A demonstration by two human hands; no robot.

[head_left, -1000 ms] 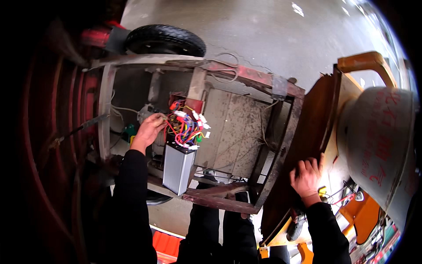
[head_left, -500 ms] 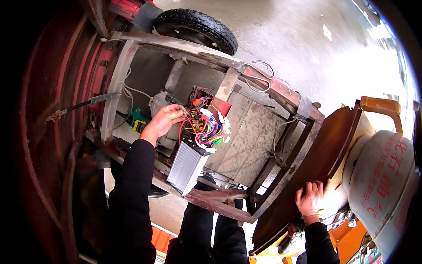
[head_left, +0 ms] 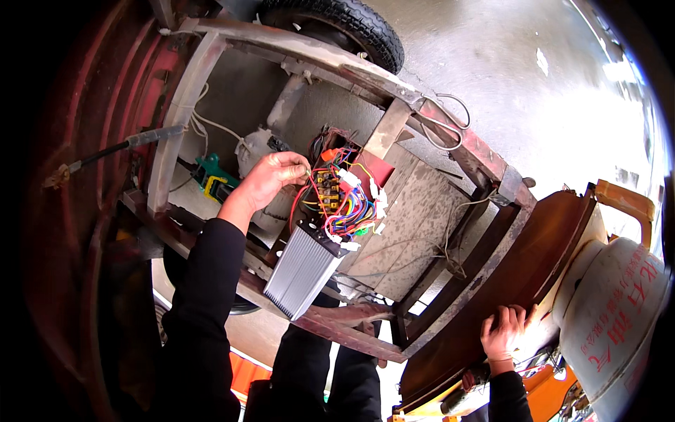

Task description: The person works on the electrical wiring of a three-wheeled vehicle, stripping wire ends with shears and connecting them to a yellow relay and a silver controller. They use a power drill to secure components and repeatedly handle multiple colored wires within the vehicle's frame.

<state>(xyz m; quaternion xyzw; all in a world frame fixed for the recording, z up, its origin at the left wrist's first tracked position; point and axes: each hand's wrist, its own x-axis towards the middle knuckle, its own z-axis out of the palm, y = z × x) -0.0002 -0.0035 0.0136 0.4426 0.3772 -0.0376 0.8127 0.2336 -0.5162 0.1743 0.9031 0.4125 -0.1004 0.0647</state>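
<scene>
My left hand point(head_left: 274, 179) is closed, thumb and fingertips pinched on a thin wire just left of a terminal block point(head_left: 328, 191). Red and other coloured wires with white plugs point(head_left: 355, 211) bunch around the block's right side. Below them, a silver finned controller box point(head_left: 302, 271) lies tilted across the lower rail of the metal frame point(head_left: 344, 334). Away to the right, my right hand point(head_left: 503, 334) rests at the edge of a brown wooden board point(head_left: 485, 281). Its fingers are apart and slightly bent, with nothing seen in them.
A black tyre point(head_left: 351, 32) stands beyond the frame. Spotted boards point(head_left: 404, 218) lie inside it. A green and yellow tool point(head_left: 213, 179) sits left of the wires. A grey gas cylinder point(head_left: 612, 309) stands at the right. Dark red panels point(head_left: 105, 105) rise on the left.
The view has shifted, so the frame and wires appear larger. My left hand stays pinched beside the terminal block. My right hand keeps its place at the board's edge.
</scene>
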